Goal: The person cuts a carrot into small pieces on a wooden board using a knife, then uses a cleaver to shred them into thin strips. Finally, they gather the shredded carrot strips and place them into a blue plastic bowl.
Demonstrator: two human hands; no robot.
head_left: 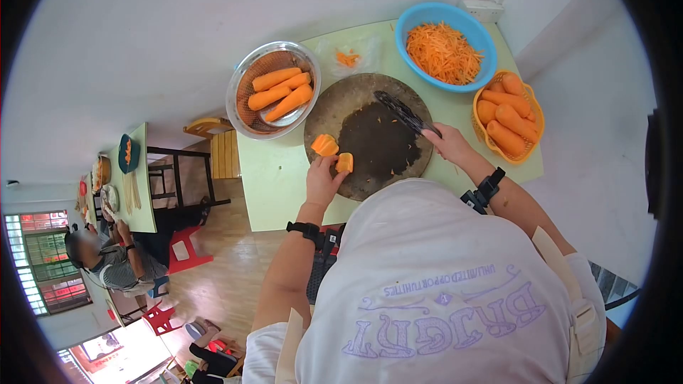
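Note:
My left hand (325,182) is at the left edge of the round dark cutting board (420,103), its fingertips closed at a short carrot piece (344,163). Another group of carrot pieces (325,145) lies just above those fingers, close by. My right hand (449,144) is wrapped round the handle of a dark-bladed knife (400,112) at the board's right side. The blade points up and left over the board, away from the carrot pieces. A wet dark patch and small orange bits show on the board.
Beyond the board stand a metal bowl (237,103) of whole carrots, a blue basin (489,71) of shredded carrot and an orange basket (538,110) of carrots. A plastic bag (368,48) holds scraps. At the far left, a person (117,264) sits by another table (144,199).

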